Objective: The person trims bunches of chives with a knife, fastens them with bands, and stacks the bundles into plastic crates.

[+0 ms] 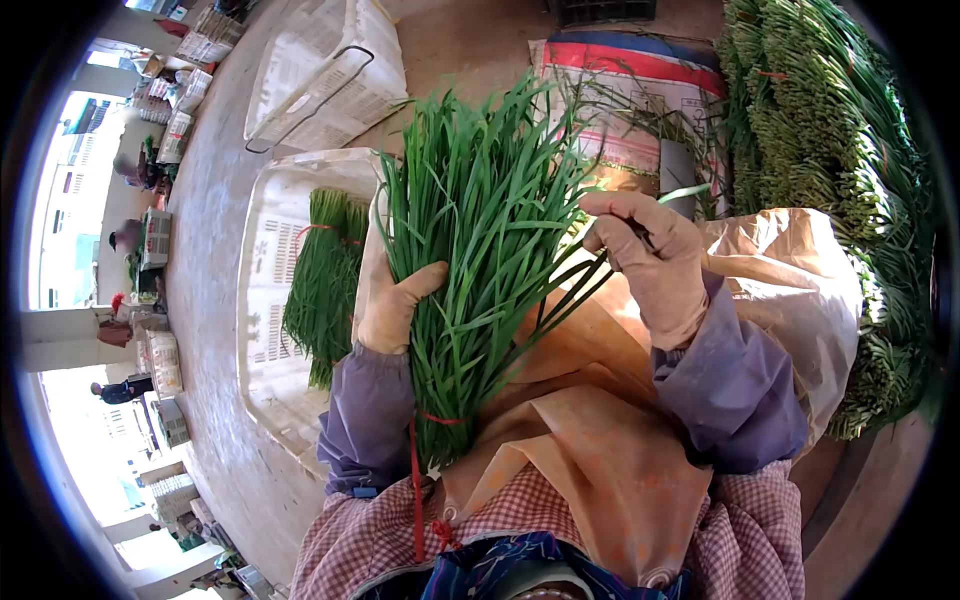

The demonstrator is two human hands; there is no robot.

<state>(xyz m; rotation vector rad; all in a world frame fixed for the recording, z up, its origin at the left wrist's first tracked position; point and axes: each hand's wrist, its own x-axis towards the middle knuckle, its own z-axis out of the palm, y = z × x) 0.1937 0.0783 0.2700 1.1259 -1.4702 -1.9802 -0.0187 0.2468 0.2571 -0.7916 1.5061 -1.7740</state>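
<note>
A large bundle of green chives (pixel 495 210) lies across my lap, its leaf tips pointing away from me and a red tie round its lower end. My gloved left hand (pixel 398 308) grips it from the left side, thumb over the leaves and fingers hidden behind. Right of the bundle, my gloved right hand (pixel 655 255) is closed in a pinch on a few loose chive leaves; one pale blade sticks out past the fingers. A tan apron (pixel 610 430) covers my lap beneath the bundle.
On the left stands a white plastic crate (pixel 265 385) holding tied green bundles (pixel 325 275). Another white crate (pixel 330 85) with a wire handle is beyond it. Tall stacked greens (pixel 815 150) line the right, beside a printed sack (pixel 625 135). People are far left.
</note>
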